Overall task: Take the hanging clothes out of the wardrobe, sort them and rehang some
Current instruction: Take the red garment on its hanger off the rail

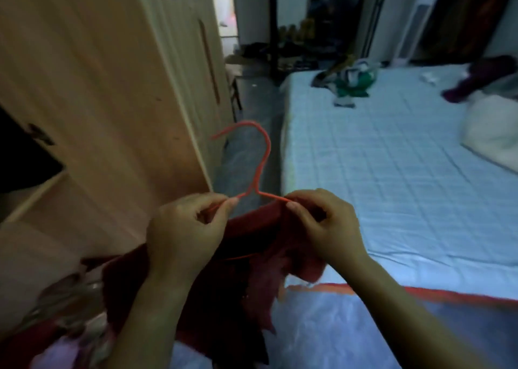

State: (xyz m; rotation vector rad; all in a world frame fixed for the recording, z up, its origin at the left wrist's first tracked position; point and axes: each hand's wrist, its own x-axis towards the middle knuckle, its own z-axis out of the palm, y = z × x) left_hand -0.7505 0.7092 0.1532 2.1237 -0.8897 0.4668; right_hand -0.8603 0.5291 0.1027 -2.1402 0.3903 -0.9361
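A red wire hanger (259,169) stands upright in the middle of the head view, its hook curling to the left. A dark red garment (252,270) hangs on it and drapes down toward me. My left hand (185,228) pinches the hanger's left arm together with the garment's collar. My right hand (322,223) pinches the right arm where the cloth covers it. The wardrobe (98,88) of light wood stands at the left, its door open and its dark inside showing at the far left edge.
A bed with a pale blue checked sheet (392,172) fills the right side. On it lie a green and white pile of clothes (350,80), a dark purple garment (482,77) and a white pillow (493,133). Patterned clothes (70,312) lie at lower left. A narrow floor strip runs between wardrobe and bed.
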